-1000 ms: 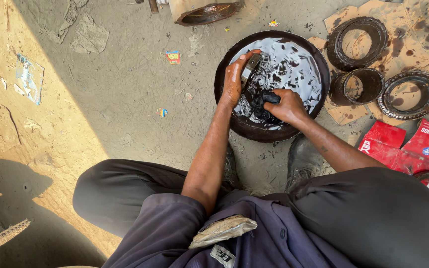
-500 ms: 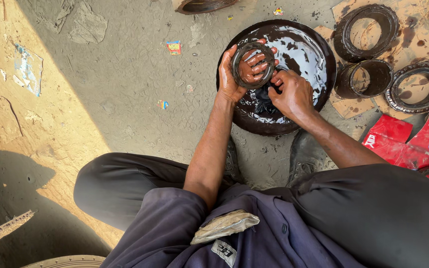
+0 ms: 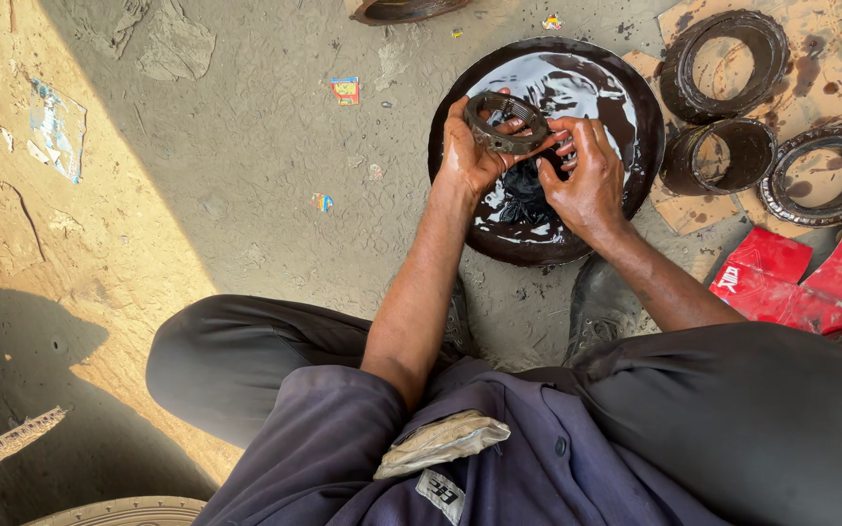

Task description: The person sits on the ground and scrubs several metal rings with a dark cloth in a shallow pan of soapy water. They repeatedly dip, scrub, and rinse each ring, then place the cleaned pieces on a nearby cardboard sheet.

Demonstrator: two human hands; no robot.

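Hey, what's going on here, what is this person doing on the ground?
A person sits on the dirt ground, holding a greasy metal ring in both hands over a round pan of dark liquid. The left hand grips its side and the right hand pinches its edge. More oily rings lie on cardboard beside the pan.

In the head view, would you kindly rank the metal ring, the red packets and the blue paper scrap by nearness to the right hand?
1. Metal ring: touching the right hand, over the basin.
2. Red packets: on the ground, right side.
3. Blue paper scrap: far left.
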